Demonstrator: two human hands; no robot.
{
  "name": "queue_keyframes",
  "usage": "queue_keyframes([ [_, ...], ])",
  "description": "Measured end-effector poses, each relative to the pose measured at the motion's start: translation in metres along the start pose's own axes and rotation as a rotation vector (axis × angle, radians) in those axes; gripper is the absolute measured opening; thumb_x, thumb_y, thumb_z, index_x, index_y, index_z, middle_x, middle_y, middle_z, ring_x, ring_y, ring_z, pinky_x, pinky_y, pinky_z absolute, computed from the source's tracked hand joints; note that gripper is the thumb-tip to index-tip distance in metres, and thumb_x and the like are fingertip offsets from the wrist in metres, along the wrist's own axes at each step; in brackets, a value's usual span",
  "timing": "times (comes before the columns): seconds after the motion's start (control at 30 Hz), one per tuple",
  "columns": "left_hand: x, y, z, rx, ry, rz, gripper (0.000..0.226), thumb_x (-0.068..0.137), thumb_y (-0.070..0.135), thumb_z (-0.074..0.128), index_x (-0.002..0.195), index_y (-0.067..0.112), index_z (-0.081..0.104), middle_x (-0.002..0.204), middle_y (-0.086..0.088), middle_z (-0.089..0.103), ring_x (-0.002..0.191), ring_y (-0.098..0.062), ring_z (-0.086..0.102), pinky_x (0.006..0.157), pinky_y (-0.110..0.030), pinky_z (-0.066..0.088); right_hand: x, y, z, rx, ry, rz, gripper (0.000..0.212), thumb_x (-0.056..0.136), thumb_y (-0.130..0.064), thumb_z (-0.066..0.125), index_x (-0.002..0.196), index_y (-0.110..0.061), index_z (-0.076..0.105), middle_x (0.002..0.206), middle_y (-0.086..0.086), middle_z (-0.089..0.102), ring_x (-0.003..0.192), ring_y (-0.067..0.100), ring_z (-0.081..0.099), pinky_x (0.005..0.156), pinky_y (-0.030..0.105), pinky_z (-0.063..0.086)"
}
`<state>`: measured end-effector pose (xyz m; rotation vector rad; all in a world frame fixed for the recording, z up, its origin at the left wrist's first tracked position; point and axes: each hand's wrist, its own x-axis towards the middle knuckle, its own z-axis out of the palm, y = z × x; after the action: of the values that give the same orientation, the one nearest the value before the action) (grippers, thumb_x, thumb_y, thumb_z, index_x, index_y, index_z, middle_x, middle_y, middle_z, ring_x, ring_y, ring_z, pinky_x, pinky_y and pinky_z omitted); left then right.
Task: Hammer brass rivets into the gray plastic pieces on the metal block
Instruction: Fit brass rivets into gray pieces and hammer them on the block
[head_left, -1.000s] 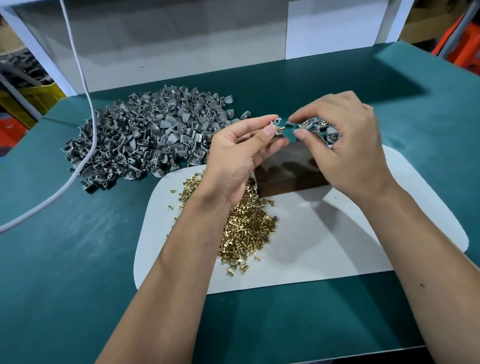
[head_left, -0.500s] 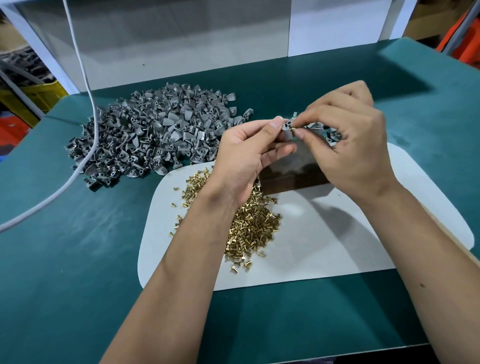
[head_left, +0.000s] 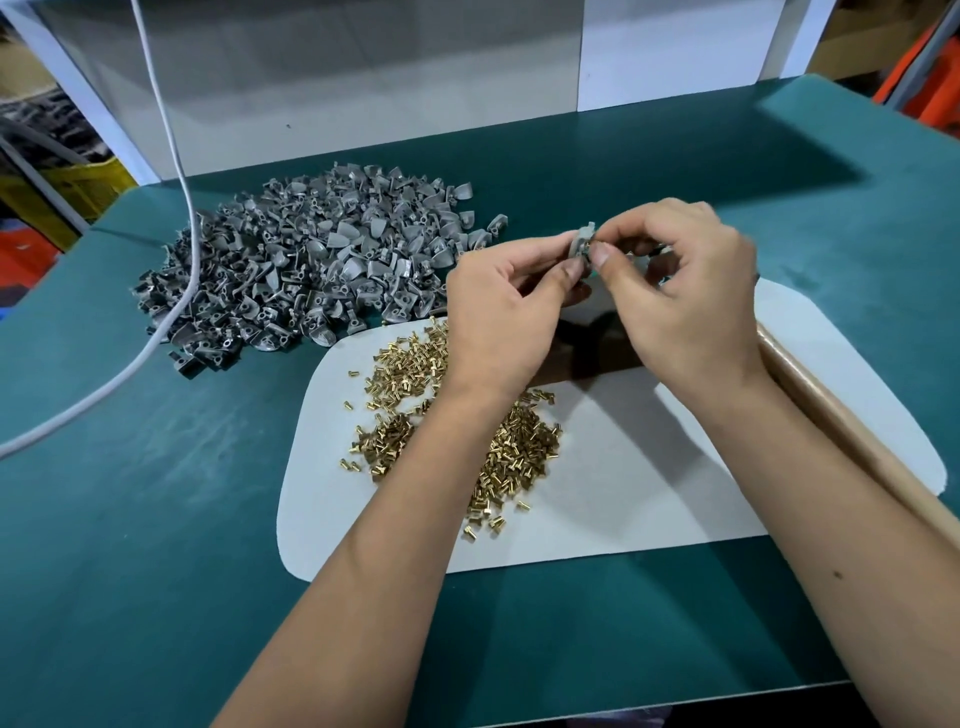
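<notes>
Above the counter (head_left: 156, 519), the left hand (head_left: 498, 312) pinches a gray plastic piece (head_left: 583, 244) between thumb and fingertips while the right hand (head_left: 680, 296) pinches what looks like a brass rivet (head_left: 588, 248) against it, both held over the dark metal block (head_left: 597, 358). The rivet is tiny and half hidden. If it enters crooked or slips from the fingertips, it could drop into the loose rivet pile (head_left: 509, 452).
</notes>
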<state>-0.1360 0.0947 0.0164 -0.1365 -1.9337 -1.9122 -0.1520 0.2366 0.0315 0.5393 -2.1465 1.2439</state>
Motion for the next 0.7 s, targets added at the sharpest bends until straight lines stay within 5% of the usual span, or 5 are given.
queue_keyframes([
  [0.23,-0.0006,0.0008,-0.0004,0.066,0.037,0.037,0.021,0.09,-0.005,0.07,0.106,0.005,0.078,0.097,-0.005,0.08,0.091,-0.019,0.077,0.083,-0.037,0.063,-0.0007,-0.0027,0.0014,-0.021,0.012,0.048,0.005,0.087,-0.012,0.069,0.084,-0.012,0.073,0.078,-0.004,0.067,0.075,0.009,0.058,0.067,0.006,0.036],
  [0.5,-0.0009,-0.0005,0.0006,0.029,0.047,-0.012,0.021,0.085,-0.009,0.073,0.093,0.009,0.079,0.087,-0.007,0.08,0.082,-0.024,0.078,0.079,-0.035,0.063,-0.001,-0.002,0.0027,-0.01,-0.044,0.091,0.007,0.088,-0.014,0.069,0.082,-0.013,0.072,0.069,-0.004,0.07,0.063,0.013,0.063,0.061,0.016,0.043],
  [0.7,-0.0026,0.0009,0.004,0.062,0.065,-0.013,0.026,0.083,-0.007,0.076,0.084,0.018,0.078,0.082,-0.001,0.079,0.077,-0.018,0.078,0.074,-0.03,0.063,-0.0018,-0.0016,0.0018,-0.036,-0.037,0.1,0.007,0.086,-0.012,0.071,0.079,-0.014,0.072,0.062,-0.013,0.062,0.055,0.003,0.054,0.057,0.006,0.033],
])
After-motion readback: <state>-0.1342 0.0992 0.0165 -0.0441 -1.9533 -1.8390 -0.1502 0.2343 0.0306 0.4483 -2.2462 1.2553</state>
